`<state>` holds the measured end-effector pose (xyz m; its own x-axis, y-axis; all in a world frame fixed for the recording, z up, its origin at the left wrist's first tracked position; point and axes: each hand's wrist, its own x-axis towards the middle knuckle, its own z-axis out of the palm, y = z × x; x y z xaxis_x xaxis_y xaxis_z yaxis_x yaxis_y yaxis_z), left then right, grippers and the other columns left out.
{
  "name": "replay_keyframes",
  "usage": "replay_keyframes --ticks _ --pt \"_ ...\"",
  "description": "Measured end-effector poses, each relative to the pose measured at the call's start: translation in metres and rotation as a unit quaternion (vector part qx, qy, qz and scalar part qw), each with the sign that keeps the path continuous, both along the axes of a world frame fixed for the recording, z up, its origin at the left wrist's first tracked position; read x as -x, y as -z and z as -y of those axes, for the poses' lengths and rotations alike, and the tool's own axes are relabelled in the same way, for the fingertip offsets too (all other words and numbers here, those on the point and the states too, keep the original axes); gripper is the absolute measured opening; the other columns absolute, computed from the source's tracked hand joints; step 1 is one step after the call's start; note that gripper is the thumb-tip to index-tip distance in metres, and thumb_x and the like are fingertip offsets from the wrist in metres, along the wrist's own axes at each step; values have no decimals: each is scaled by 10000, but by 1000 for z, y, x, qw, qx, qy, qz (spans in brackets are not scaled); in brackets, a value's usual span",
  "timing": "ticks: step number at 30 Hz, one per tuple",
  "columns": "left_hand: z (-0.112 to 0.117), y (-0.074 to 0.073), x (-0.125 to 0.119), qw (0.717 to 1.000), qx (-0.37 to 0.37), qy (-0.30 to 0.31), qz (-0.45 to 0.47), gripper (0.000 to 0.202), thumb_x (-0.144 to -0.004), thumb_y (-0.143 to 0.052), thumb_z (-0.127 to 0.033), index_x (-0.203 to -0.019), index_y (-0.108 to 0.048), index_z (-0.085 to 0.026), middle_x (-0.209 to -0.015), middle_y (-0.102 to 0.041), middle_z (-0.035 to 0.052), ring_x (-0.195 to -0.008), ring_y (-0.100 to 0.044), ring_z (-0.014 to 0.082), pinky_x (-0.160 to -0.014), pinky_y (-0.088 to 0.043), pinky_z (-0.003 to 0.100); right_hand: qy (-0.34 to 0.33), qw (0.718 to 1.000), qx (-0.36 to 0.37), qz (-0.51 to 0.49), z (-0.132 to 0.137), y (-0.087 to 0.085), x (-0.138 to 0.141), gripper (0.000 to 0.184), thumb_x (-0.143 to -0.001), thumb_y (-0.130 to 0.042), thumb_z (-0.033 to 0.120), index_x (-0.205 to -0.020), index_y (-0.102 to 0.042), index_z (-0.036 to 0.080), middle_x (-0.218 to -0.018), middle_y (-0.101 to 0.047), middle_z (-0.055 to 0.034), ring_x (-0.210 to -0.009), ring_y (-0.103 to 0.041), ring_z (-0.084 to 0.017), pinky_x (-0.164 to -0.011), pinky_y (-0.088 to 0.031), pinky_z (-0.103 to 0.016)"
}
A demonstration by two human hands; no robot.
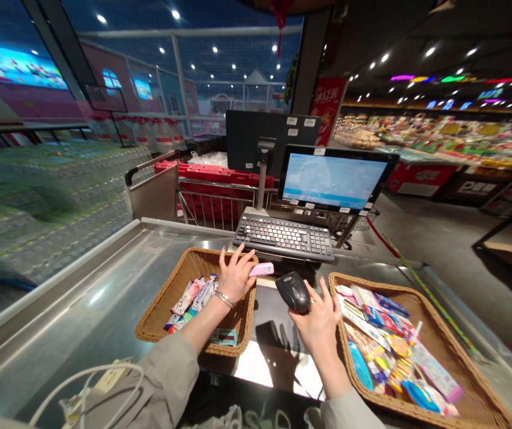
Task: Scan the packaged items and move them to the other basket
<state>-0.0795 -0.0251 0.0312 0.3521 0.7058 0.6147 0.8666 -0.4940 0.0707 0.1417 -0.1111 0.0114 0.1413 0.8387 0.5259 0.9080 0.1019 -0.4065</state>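
My left hand (234,275) pinches a small pink packet (261,269) above the right rim of the left wicker basket (160,310), just in front of the keyboard (285,236). My right hand (318,322) grips a black handheld barcode scanner (295,291) between the two baskets, its head pointing toward the pink packet. The left basket holds a few wrapped snacks (193,298). The right wicker basket (456,351) is full of several colourful packets (385,345).
A checkout screen (334,180) and a rear-facing display (256,140) stand behind the keyboard on the steel counter (90,298). A red shopping cart (220,190) sits beyond. White cable (81,381) lies at the near left. Store shelves fill the far right.
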Motion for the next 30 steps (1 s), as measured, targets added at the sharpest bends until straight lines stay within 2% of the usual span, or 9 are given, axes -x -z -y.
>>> replay_keyframes --ticks 7,13,17,22,30 --pt "0 -6 -8 1000 25 11 -11 264 -805 -685 -261 -1068 -683 -278 -1391 -599 60 -1422 -374 343 -1173 -36 701 -5 1000 -2 1 3 -5 -4 253 -705 -597 283 -911 -737 240 -1235 -680 -52 -1375 -367 -329 -1104 -167 -562" --pt "-1 -5 -9 999 23 19 -23 278 -815 -674 -267 -1093 -680 -284 -1402 -590 54 -1431 -358 340 -1175 -36 700 -8 1000 -10 7 5 -7 -4 222 -695 -609 278 -873 -737 242 -1208 -693 -54 -1371 -376 -335 -1098 -178 -574" --pt "-1 -5 -9 999 19 19 -26 274 -822 -666 -269 -1094 -677 -284 -1406 -587 50 -1434 -354 338 -1176 -44 701 -10 1000 -10 20 6 -8 -5 255 -703 -605 277 -918 -735 237 -1208 -693 -64 -1383 -366 -338 -1093 -175 -583" --pt "-1 -7 -10 999 15 20 -26 256 -839 -651 -278 -1094 -675 -277 -1412 -581 53 -1433 -357 336 -1171 -41 707 -12 1000 -12 20 6 -8 -4 263 -695 -617 267 -931 -731 248 -1216 -691 -34 -1393 -359 -321 -1105 -155 -571" --pt "-2 -9 -9 999 17 23 -30 269 -830 -657 -270 -1097 -680 -287 -1411 -582 53 -1434 -352 347 -1167 -46 716 -17 999 -8 26 7 -11 -4 289 -720 -593 273 -972 -729 234 -1213 -691 -53 -1395 -349 -322 -1106 -148 -565"
